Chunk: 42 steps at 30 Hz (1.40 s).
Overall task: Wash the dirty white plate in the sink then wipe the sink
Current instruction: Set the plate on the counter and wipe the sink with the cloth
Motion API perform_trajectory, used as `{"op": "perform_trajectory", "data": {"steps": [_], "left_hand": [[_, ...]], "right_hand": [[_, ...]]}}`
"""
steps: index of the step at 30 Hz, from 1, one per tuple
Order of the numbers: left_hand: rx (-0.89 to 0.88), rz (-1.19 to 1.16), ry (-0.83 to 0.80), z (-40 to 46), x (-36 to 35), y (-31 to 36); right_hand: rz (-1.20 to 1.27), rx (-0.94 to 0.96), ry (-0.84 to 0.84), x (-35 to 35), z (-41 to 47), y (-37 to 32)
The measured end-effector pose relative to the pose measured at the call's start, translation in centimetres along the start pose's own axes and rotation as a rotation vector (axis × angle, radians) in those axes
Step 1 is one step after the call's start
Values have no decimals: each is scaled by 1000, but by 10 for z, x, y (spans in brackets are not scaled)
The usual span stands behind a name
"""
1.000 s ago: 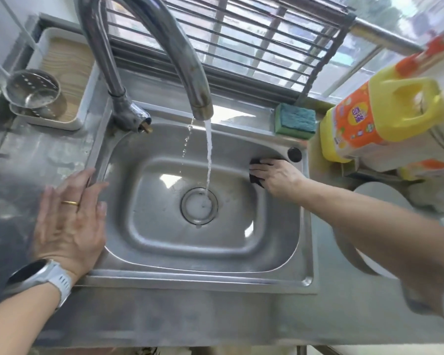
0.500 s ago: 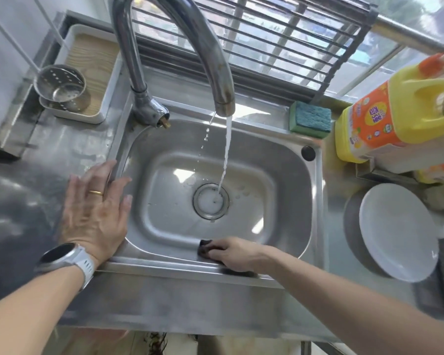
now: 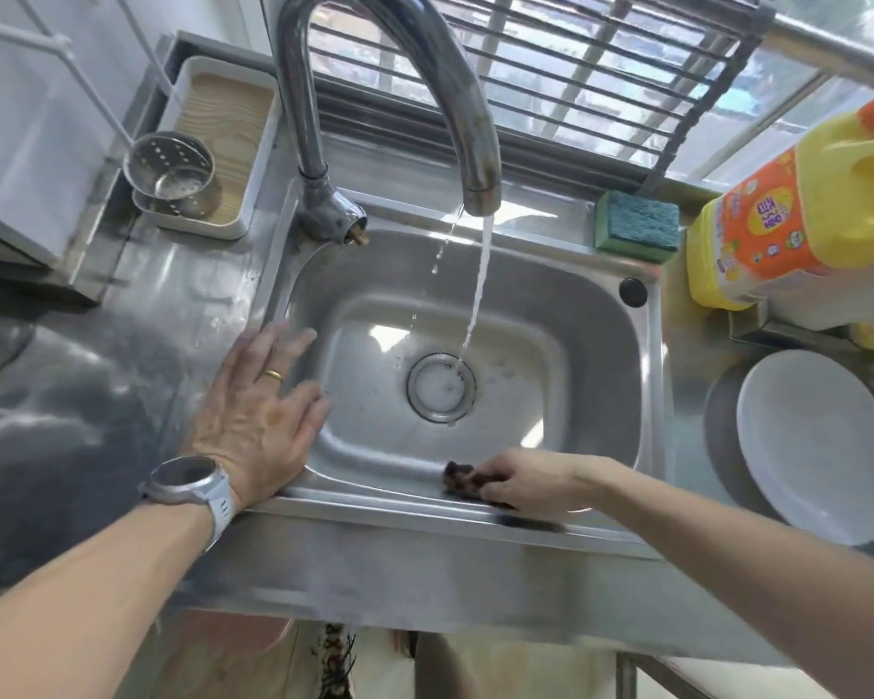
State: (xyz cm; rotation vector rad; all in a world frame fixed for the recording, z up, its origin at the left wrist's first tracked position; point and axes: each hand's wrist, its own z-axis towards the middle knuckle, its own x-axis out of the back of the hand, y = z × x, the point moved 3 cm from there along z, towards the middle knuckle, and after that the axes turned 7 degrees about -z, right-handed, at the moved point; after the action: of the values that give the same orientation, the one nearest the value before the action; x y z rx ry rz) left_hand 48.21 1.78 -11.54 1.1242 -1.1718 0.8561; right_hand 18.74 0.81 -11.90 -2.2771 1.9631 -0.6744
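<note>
surroundings: from my feed, the faucet [image 3: 440, 83] arches over the sink [image 3: 642, 375] from 11 o'clock and its water stream [image 3: 478, 290] falls onto the drain [image 3: 441, 386]. a green sponge [image 3: 636, 225] sits on the back rim at 1 o'clock, a yellow detergent jug [image 3: 798, 214] just beyond it at 2 o'clock.
obstacles: nothing lies between my hands and the basin; the stream runs well apart from both.
containers: a perforated steel cup [image 3: 172, 173], seemingly empty, stands in a white tray [image 3: 253, 158] at 10 o'clock. the sink basin holds only running water and droplets.
plate: the white plate [image 3: 808, 446] lies on the counter at 3 o'clock, outside the sink, face up and slightly tilted; its long axis runs from 11 to 5 o'clock.
left hand: my left hand [image 3: 258, 411] lies flat and spread on the sink's left rim at 9 o'clock, gripping nothing, fingertips over the edge.
right hand: my right hand [image 3: 526, 484] is curled around a dark cloth [image 3: 462, 480], pressing it on the near inner wall at 6 o'clock.
</note>
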Motion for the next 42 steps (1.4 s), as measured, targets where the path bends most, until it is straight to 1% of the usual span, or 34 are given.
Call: {"op": "perform_trajectory", "data": {"steps": [1,2,4,5,6,7,8,9,11,13,15,17,18,20,22,24,26,27,28,30,31,33,34,36,38,39,41,42], "left_hand": [[-33,16,-51,0,-1,1],[-51,28,-91,0,-2,2],[-65,10,-122,0,-3,0],[-71,4,-125,0,-3,-1],[-80,6,-126,-1,-4,-2],[-90,9,-125,-2,-5,-3],[-91,2,-115,-3,-5,-3],[-89,-14,-97,-3,-6,-4],[-82,-61,-46,-4,-7,-6],[-77,-114,2,-4,-6,-7],[-65,-165,47,-4,-4,-5],[-37,-237,100,-3,-3,-5],[-17,-272,125,-3,-2,-6],[6,-319,158,-4,-2,-8],[-5,-329,171,-5,-3,-8],[-9,-323,173,-5,-1,-8],[-11,-312,174,-5,-2,-7],[-11,-308,173,-5,-2,-7],[-8,-303,179,-5,-2,-7],[-8,-295,190,-4,-1,-7],[-12,-292,188,-5,0,-6],[-14,-287,182,-4,0,-6],[-14,-284,180,-3,0,-5],[-9,-280,178,-3,0,-6],[-11,-278,175,-3,1,-5],[-15,-271,184,-2,1,-4],[-24,-254,190,-2,2,-3],[-18,-253,182,-2,2,-3]], "right_hand": [[-148,-82,-9,-2,-11,28],[-320,-154,19,-1,-17,52],[-607,-237,91,6,-17,80],[-674,-249,72,10,-13,81],[-666,-248,16,12,-5,79],[-603,-244,-44,12,1,71],[-498,-223,-77,12,6,58],[-349,-189,-76,10,10,42],[18,-77,-8,4,21,6],[315,23,70,2,47,-38],[655,156,77,5,81,-90],[995,210,140,16,109,-138],[1135,195,201,27,123,-153],[1420,184,300,54,145,-163],[1744,245,339,97,159,-145],[2016,314,368,140,160,-119],[2167,304,357,163,153,-95],[2182,287,368,165,146,-84],[2162,269,415,163,139,-66],[2238,257,447,153,114,-29],[2279,215,493,148,102,-4],[2262,146,624,145,67,44],[2255,101,679,146,53,61],[2216,-2,737,151,44,77],[2119,-28,728,159,53,65],[2035,-4,683,166,61,48],[1755,43,581,176,74,1],[1562,26,577,180,78,-22]]}}
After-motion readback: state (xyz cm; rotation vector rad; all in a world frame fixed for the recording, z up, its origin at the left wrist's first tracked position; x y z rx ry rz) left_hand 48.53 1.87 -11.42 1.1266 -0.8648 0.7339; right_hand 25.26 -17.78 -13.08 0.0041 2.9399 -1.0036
